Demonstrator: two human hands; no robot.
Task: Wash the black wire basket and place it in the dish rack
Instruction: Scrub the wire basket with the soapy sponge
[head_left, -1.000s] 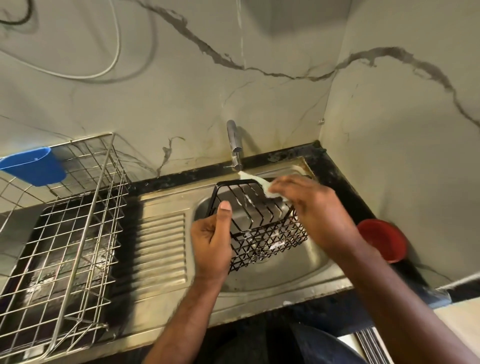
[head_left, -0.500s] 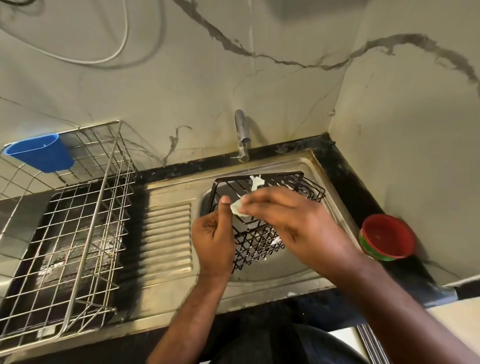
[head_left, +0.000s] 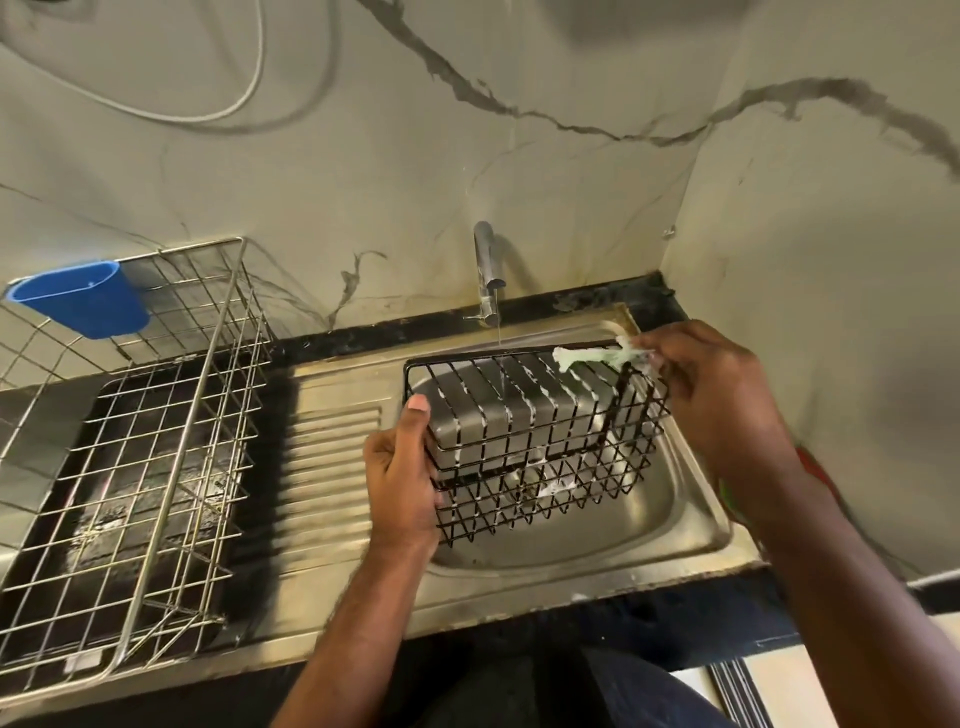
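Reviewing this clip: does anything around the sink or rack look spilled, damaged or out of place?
Nothing stands out. The black wire basket is held tilted over the sink by the left hand, soap foam on its wires, while the right hand pinches a soapy scrubber. The dish rack sits upright.

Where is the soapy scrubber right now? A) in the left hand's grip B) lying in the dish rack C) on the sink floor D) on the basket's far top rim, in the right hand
D: the right hand pinches the soapy scrubber against the far top rim of the black wire basket, while the left hand only holds the basket's near-left corner.
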